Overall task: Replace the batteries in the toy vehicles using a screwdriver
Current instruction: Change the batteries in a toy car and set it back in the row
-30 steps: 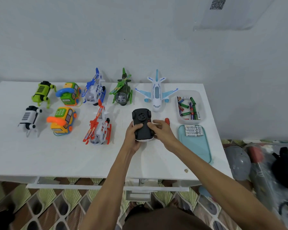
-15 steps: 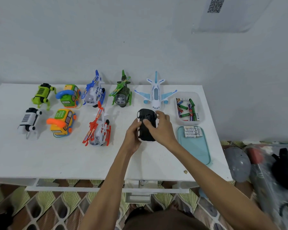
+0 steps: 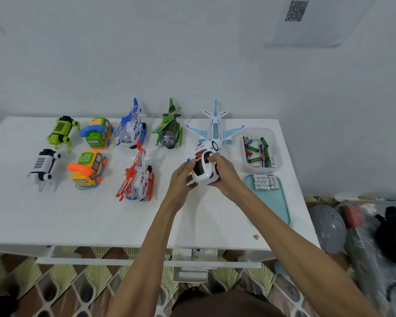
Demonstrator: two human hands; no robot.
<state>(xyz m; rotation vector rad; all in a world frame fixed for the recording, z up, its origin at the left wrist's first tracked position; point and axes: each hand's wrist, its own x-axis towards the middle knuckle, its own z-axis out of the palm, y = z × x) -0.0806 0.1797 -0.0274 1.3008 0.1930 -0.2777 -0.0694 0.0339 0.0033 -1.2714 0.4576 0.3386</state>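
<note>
Police car [image 3: 204, 171] centre-right of frame, just below white plane [image 3: 215, 129]. Left hand [image 3: 183, 173] grips left flank, right hand [image 3: 225, 176] wraps right flank. Two-hand hold probably to control orientation. New batteries [image 3: 264, 182] on teal tray [image 3: 278, 209], right, in easy reach. Screwdriver not seen.

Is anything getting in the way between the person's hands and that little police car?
Nothing visible does. The left hand and the right hand both grip the police car directly, one on each side. The white toy airplane sits close behind it, not between.
</note>
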